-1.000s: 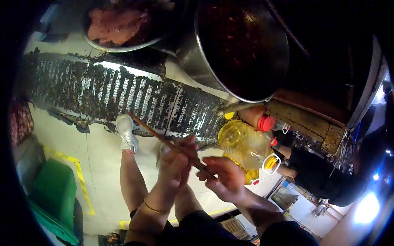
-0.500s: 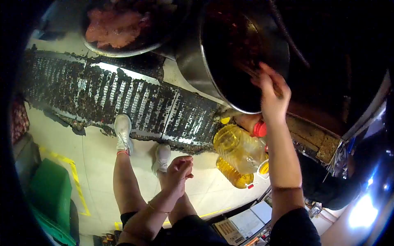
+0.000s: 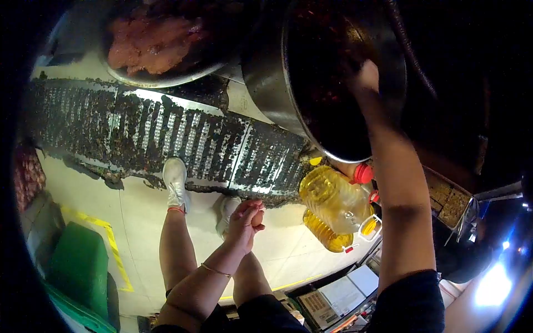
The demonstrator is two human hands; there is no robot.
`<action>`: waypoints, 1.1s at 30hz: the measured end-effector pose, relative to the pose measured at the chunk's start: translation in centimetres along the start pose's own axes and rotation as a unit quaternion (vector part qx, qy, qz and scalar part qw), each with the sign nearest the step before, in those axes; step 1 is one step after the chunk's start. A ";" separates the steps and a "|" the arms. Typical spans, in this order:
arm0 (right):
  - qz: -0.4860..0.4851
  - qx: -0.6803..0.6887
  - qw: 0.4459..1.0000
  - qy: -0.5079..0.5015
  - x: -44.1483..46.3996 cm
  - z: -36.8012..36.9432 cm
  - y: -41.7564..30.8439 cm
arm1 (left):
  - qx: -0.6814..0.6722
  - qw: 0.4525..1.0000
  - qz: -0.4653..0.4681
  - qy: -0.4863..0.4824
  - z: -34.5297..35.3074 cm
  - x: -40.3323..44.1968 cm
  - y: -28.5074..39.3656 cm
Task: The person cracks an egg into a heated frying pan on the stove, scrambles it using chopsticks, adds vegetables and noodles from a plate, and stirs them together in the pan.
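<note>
My right hand [image 3: 366, 77] reaches down inside a large, deep metal pot [image 3: 266, 91]. Its fingers are bent, but darkness and blur hide what they grip. Dark contents with reddish bits [image 3: 327, 94] show faintly in the pot. Held low above the floor, in front of my shoe, my left hand [image 3: 245, 225] has its fingers curled closed. Whether anything lies inside that fist is hidden. To the left of the pot, pinkish raw-looking meat [image 3: 150, 47] fills a wide round metal vessel [image 3: 166, 82].
A dirt-caked metal floor grating [image 3: 183, 136] runs below the vessels. Yellow oil jugs [image 3: 330, 197] and a red-capped container [image 3: 362, 173] stand beside the pot. A green bin [image 3: 78, 266] sits at lower left, near yellow floor tape [image 3: 114, 244]. White papers [image 3: 347, 291] lie at lower right.
My right hand has gone deeper and farther into the pot, its forearm now over the rim. My left hand has stayed curled, shifting slightly. The view has moved a little.
</note>
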State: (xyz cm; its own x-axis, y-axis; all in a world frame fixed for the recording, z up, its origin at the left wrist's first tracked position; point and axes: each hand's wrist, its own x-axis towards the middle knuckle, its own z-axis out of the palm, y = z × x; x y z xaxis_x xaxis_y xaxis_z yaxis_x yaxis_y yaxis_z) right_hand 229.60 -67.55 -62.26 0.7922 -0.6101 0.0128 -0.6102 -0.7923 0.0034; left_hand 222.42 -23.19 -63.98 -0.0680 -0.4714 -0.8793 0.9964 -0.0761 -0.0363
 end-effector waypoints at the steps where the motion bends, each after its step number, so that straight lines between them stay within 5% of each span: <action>1: 0.025 -0.048 0.998 -0.017 -0.6 0.0 1.1 | -0.002 1.000 -0.004 0.002 0.0 -0.1 0.1; 8: 0.203 -0.031 0.973 -0.100 -6.4 -1.4 4.4 | 0.015 1.000 -0.022 0.000 -0.1 -0.5 0.1; 11: 0.156 0.045 0.981 -0.104 -7.5 -1.4 3.4 | 0.029 0.999 -0.022 0.000 -0.4 -0.6 -0.3; 14: 0.131 0.268 0.954 -0.019 -8.9 -1.7 -0.3 | 0.044 0.999 -0.024 -0.009 -0.9 -0.1 -1.1; 18: 0.281 0.384 0.880 0.014 -8.3 0.1 -5.2 | 0.065 0.998 -0.014 -0.015 -1.2 0.1 -1.8; 21: 0.316 0.609 0.721 -0.097 -8.2 -2.2 -8.1 | 0.068 0.997 -0.021 -0.038 -1.1 0.2 -2.1; 24: 0.330 0.701 0.632 -0.014 -9.4 -3.7 -7.0 | 0.074 0.995 -0.036 -0.062 -2.0 -0.2 -2.9; 29: 0.286 0.685 0.667 0.065 -14.4 -13.2 -2.2 | 0.137 0.988 -0.072 -0.029 -4.4 -3.1 -5.4; 32: 0.231 0.598 0.762 0.095 -17.8 -16.4 0.0 | 0.151 0.986 -0.069 0.001 -3.8 -5.9 -5.9; 33: 0.106 0.427 0.881 0.173 -19.3 -16.5 1.0 | 0.160 0.984 -0.077 0.004 -3.5 -7.0 -5.7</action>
State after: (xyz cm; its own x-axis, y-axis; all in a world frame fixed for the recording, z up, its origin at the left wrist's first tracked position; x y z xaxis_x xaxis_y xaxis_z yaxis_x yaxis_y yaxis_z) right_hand 213.60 -56.42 -46.02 0.5211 -0.8224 0.2283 -0.3977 -0.4706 -0.7876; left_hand 217.37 -16.39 -59.25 -0.2155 -0.4265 -0.8784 0.9074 -0.4199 -0.0187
